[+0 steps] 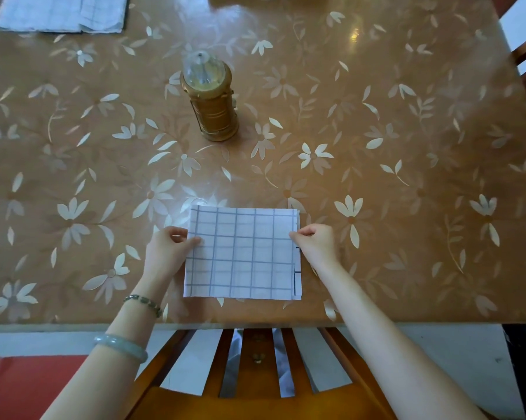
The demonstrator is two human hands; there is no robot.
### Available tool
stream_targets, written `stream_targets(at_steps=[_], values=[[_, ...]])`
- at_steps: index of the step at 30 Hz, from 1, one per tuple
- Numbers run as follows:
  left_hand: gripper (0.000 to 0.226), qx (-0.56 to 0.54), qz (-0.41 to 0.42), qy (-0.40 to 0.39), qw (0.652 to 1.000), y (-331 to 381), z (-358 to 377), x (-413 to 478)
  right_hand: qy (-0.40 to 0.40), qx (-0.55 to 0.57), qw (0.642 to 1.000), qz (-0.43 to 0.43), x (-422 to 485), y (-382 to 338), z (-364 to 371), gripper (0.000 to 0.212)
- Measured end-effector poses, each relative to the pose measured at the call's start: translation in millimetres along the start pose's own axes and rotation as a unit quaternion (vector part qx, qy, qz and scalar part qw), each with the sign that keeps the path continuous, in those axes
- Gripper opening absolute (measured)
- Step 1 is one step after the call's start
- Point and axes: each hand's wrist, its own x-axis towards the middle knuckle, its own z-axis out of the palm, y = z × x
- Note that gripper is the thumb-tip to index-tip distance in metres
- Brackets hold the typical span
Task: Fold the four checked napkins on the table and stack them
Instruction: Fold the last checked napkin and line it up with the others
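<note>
- A wooden slatted chair back [255, 359] sits at 6 o'clock, its lower part cut off by the frame edge; pale cloth shows between the slats, too little to identify.
- Both forearms reach forward over the chair; the left wrist wears a jade bangle [120, 347] and a beaded bracelet [143, 301].
- The folded checked napkin [243, 253] lies flat near the table's [407, 177] front edge; offset layers peek out along its right side.
- The left hand [167, 247] pinches the napkin's left edge, thumb on top, the other fingers hidden beneath.
- The right hand [316, 241] is curled, pinching the right edge.
- A gold lantern [210, 98] stands at 12 o'clock.
- More folded checked napkins [61, 13] lie at 10 o'clock, cut off by the frame; their count is unclear.
</note>
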Motion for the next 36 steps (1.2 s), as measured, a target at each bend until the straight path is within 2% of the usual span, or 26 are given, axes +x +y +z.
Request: stream_targets(at_steps=[10, 12, 14, 16, 18, 19, 21, 24, 26, 29, 36], values=[[0.029, -0.027, 0.008, 0.018, 0.999, -3.2, 10.5, -7.7, 0.028, -0.028, 0.999, -0.001, 4.7, 8.6, 4.4, 0.009], [0.037, 0.038, 0.061, 0.056, 0.996, -4.2, 13.3, -9.3, 0.033, -0.038, 0.999, -0.006, 6.7, 10.5, 5.6, 0.006], [0.046, 0.181, 0.193, 0.097, 0.959, -7.2, 21.5, -11.9, 0.039, -0.043, 0.998, -0.011, 7.7, 12.9, 6.1, 0.007], [0.055, 0.31, 0.321, 0.076, 0.892, -12.0, 34.4, -14.5, 0.055, -0.038, 0.997, -0.025, 5.6, 14.4, 7.3, 0.018], [0.064, 0.376, 0.369, 0.036, 0.849, -17.3, 46.2, -14.2, 0.102, -0.07, 0.988, -0.092, -0.8, 12.9, 11.4, 0.024], [0.067, 0.39, 0.374, 0.027, 0.841, -20.3, 51.3, -12.5, 0.136, -0.113, 0.971, -0.161, -5.1, 11.5, 15.2, 0.022], [0.069, 0.406, 0.362, 0.016, 0.839, -20.8, 57.0, -10.8, 0.165, -0.209, 0.916, -0.3, -13.2, 6.7, 29.3, 0.016], [0.072, 0.413, 0.349, -0.012, 0.841, -18.1, 63.4, -10.4, 0.077, -0.31, 0.86, -0.398, -14.9, 6.9, 62.5, 0.032], [0.071, 0.419, 0.345, -0.02, 0.84, -19.0, 67.8, -9.0, 0.019, -0.351, 0.847, -0.398, -12.8, 8.3, 77.9, 0.046], [0.071, 0.412, 0.338, -0.022, 0.846, -22.4, 71.9, -6.1, -0.013, -0.396, 0.839, -0.372, -3.8, 14.7, 81.6, 0.057], [0.074, 0.378, 0.34, 0.003, 0.861, -28.5, 75.3, -0.1, 0.012, -0.45, 0.819, -0.355, 7.7, 30.8, 69.8, 0.061]])
